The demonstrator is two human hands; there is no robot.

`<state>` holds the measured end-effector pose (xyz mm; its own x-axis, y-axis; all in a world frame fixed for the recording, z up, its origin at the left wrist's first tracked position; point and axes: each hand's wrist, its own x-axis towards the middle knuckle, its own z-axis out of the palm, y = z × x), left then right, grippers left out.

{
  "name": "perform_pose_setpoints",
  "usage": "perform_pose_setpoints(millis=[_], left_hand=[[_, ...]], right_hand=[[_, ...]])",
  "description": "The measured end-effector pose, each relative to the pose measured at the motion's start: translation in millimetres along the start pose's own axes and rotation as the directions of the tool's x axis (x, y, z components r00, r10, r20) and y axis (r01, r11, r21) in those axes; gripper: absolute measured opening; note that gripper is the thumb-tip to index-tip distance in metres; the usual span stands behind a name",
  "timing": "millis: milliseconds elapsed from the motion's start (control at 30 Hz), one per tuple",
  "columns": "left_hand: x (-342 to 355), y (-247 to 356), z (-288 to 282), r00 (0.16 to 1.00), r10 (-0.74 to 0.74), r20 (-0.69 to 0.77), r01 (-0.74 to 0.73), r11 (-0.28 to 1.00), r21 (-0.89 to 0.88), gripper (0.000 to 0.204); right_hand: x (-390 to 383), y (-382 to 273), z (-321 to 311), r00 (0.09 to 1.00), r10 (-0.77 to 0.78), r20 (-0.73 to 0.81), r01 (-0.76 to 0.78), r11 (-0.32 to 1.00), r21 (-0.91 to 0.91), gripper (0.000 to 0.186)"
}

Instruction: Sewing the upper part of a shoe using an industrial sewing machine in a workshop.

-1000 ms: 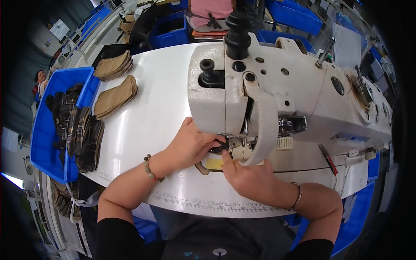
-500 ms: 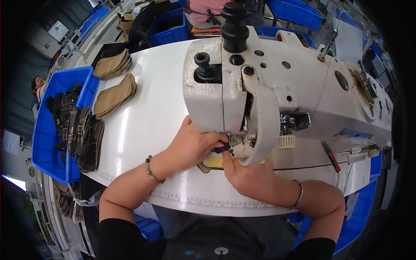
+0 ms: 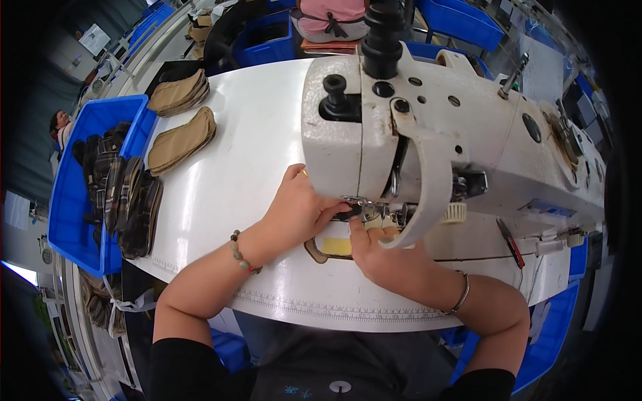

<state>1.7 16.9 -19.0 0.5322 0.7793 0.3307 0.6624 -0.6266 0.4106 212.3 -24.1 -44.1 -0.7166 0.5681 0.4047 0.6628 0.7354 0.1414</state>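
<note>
Glossy white, the bench [image 3: 257, 127] is overhung by a white metal sewing machine [image 3: 331, 157]. Just ahead of the right hand [image 3: 391, 257], whose grip cannot be told, a small dark fabric piece [image 3: 347, 214] is pinched by the left hand [image 3: 295, 210]; positioning appears underway; careful alignment is called for.

red-and-black tool [image 3: 511, 244] | rear blue bin [image 3: 271, 53] | person in pink [image 3: 331, 12]

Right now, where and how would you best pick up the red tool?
I'd probably pinch the red tool across its near, handle-like end, coming from the person's side: it lies flat and slim, its narrow tip pointing away, toward the machine.
</note>
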Motion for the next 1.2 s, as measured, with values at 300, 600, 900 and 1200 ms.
perform_pose_setpoints(millis=[300,600,900,1200], left_hand=[[18.2,-6.2,-13.2,0.875,-0.346,0.339,0.458,0.818,-0.349,0.019],[14.8,-8.6,-13.5,0.984,-0.129,0.121,0.163,0.927,-0.338,0.023],[14.9,-13.2,-9.7,0.992,-0.051,0.114,0.073,0.978,-0.194,0.02],[16.3,-16.1,-4.4,0.997,0.003,0.075,0.009,0.987,-0.163,0.016]], right_hand=[[-4.0,6.0,-7.6,0.979,-0.064,0.193,0.037,0.989,0.142,0.045],[-5.6,0.6,-0.9,0.992,0.088,0.09,-0.112,0.946,0.304,0.036],[1.2,16.3,-7.3,0.985,0.166,-0.048,-0.149,0.958,0.245,0.025],[0.9,15.9,-0.8,0.999,-0.001,0.045,-0.005,0.99,0.14,0.036]])
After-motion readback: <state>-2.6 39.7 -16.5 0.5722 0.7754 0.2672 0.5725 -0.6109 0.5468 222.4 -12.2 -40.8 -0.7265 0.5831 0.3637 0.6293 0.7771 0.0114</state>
